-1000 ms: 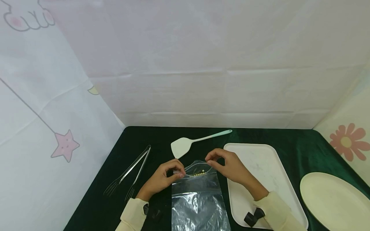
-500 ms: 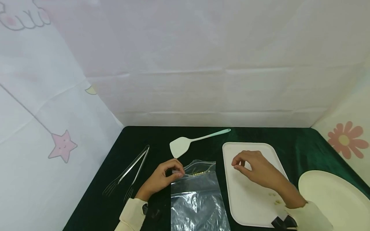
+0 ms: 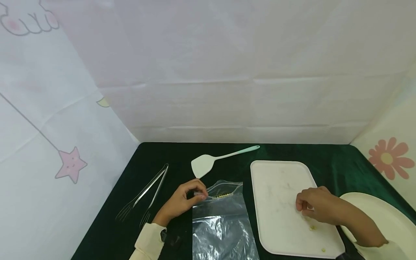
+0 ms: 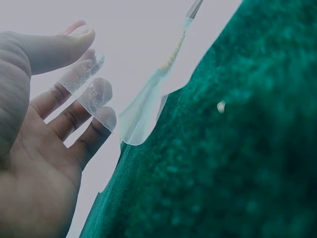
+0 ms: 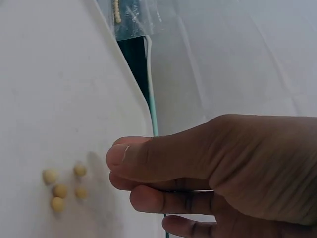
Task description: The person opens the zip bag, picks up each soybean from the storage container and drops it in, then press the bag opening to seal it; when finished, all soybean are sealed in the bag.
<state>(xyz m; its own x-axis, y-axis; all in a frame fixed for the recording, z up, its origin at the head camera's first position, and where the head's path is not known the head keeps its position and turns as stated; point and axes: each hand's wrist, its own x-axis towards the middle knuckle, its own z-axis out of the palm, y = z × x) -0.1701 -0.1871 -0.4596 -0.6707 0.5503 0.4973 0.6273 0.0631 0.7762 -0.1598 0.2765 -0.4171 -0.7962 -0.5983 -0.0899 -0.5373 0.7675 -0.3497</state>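
My left hand (image 3: 182, 200) pinches the top edge of a clear zip bag (image 3: 221, 231) at its left corner. In the left wrist view, the clear plastic (image 4: 101, 96) lies over several fingertips. A row of small yellow beans (image 3: 222, 195) shows near the bag's mouth. Over the right part of a white tray (image 3: 276, 202) hovers my right hand (image 3: 320, 206), its thumb tip against the index finger and nothing visible between them. Beside it in the right wrist view, several loose beans (image 5: 60, 191) lie on the tray.
Metal tongs (image 3: 152, 193) lie left of the bag. A spatula (image 3: 203, 165) with a pale green handle lies behind it. At the right, an oval cream plate (image 3: 386, 216) is partly covered by my right forearm. Pale cloth (image 3: 247, 112) hangs behind the dark green table.
My right hand has let go of the bag's right edge and moved right and toward me, over the tray near the loose beans. My left hand stays at the bag.
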